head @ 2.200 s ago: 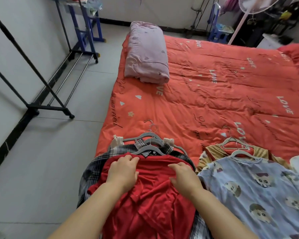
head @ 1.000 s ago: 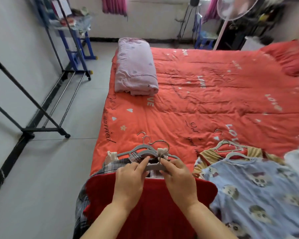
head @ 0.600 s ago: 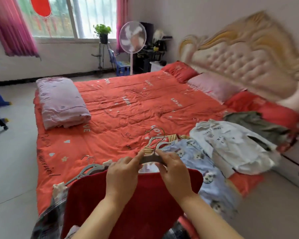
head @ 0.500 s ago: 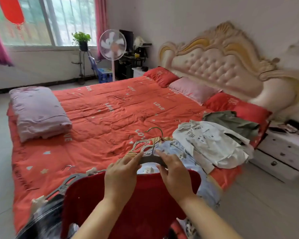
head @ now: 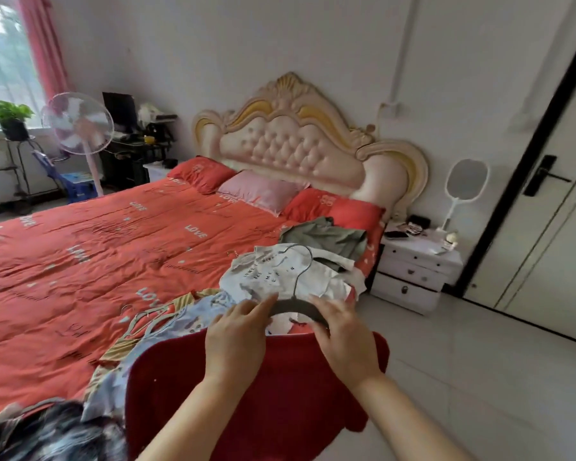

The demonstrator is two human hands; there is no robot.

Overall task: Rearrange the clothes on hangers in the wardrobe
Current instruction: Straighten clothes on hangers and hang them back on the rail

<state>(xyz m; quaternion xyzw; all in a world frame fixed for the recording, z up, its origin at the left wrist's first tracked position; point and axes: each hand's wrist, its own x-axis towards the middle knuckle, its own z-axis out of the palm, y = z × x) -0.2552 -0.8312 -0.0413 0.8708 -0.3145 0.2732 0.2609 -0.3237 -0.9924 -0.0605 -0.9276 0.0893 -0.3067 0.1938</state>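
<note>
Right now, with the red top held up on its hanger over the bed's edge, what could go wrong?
The left grip and right grip only pinch the grey hanger by its arms, so it could tilt and the red top might slide off. The hook shows against the white printed shirt; I cannot tell if it clears it, so it may snag. The red top hangs by the blue cartoon shirt and might drag it off.

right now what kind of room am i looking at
A home bedroom, it seems: a wide bed under a red quilt, a tufted headboard behind it, and a white nightstand beside it.
</note>
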